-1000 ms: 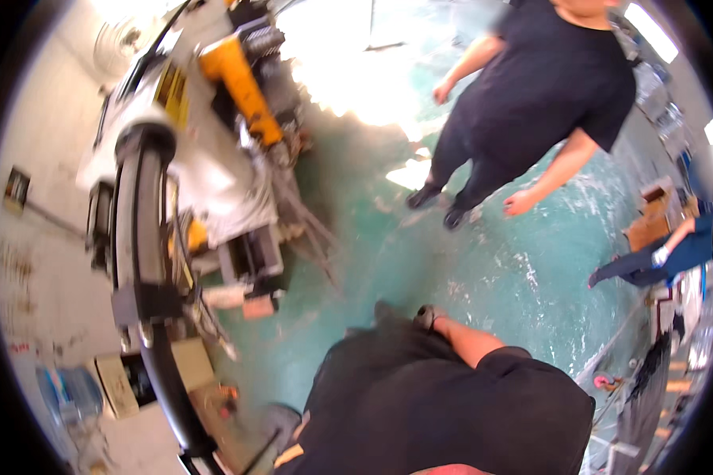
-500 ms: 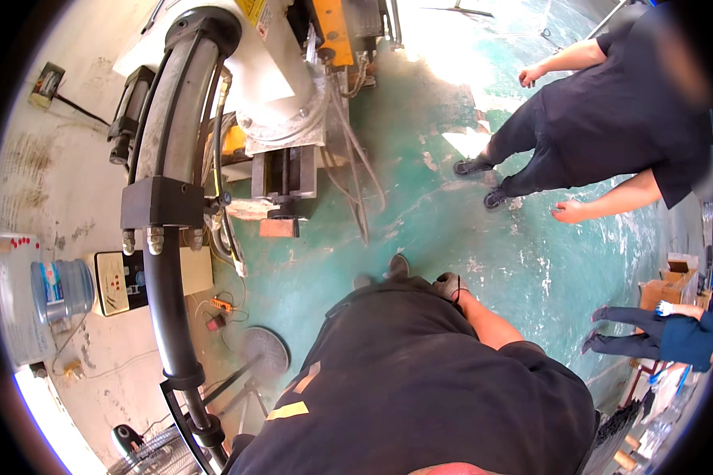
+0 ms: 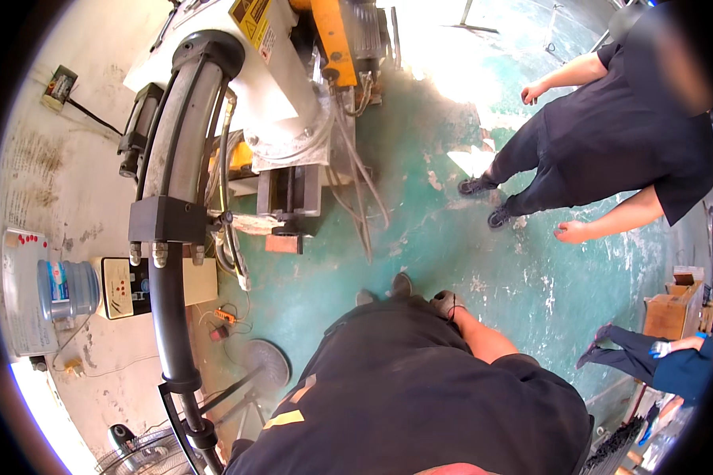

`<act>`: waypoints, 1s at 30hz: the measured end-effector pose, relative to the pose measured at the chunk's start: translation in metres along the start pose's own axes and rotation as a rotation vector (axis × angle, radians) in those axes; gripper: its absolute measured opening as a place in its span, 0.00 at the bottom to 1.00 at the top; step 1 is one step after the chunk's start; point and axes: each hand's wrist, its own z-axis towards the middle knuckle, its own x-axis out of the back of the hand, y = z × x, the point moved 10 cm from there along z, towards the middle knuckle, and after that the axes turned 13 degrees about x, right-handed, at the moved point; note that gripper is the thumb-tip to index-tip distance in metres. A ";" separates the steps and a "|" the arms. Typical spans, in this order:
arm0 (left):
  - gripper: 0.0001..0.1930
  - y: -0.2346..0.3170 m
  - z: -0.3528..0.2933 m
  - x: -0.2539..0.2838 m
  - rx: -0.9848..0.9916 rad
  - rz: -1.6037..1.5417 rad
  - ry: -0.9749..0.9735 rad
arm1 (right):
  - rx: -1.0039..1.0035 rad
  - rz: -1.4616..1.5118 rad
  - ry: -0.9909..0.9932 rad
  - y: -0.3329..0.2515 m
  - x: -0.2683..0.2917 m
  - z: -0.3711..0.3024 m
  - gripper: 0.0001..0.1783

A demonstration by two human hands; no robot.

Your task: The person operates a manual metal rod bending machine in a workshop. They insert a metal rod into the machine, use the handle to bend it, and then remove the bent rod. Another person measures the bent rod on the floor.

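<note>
My right hand [image 3: 446, 304] hangs low beside my dark clothing, in what looks like a greyish glove. A thin dark band circles its wrist. Its fingers are too small and partly hidden to make out, and no held thing shows. My left hand is out of sight. Ahead and to my left stands a large machine with a long black hydraulic cylinder [image 3: 174, 309], a white body [image 3: 273, 75] and loosely hanging hoses [image 3: 360, 198]. Neither my right hand nor its arm touches it.
A person in dark clothes [image 3: 610, 134] stands ahead on the right; another person [image 3: 677, 360] is farther right, near cardboard boxes [image 3: 667, 315]. On the left are a water bottle [image 3: 71, 290], a stool [image 3: 268, 362] and a fan [image 3: 139, 455]. Worn green floor [image 3: 428, 229] lies ahead.
The machine and surroundings sit slightly lower in the picture, as the view has shifted. At far right, the farther person's legs have changed angle. My right hand stays low at my side.
</note>
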 end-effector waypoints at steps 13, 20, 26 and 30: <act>0.22 0.053 -0.015 -0.027 -0.035 -0.039 -0.016 | 0.027 -0.012 0.015 0.007 0.009 0.005 0.30; 0.22 0.058 -0.018 -0.037 -0.033 -0.049 -0.020 | 0.025 -0.001 0.003 0.015 0.008 0.005 0.30; 0.23 0.062 -0.018 -0.043 -0.036 -0.059 -0.019 | 0.043 -0.025 -0.012 0.009 0.009 0.006 0.30; 0.23 0.065 -0.017 -0.042 -0.045 -0.056 -0.013 | 0.030 -0.007 -0.034 0.014 0.007 0.006 0.31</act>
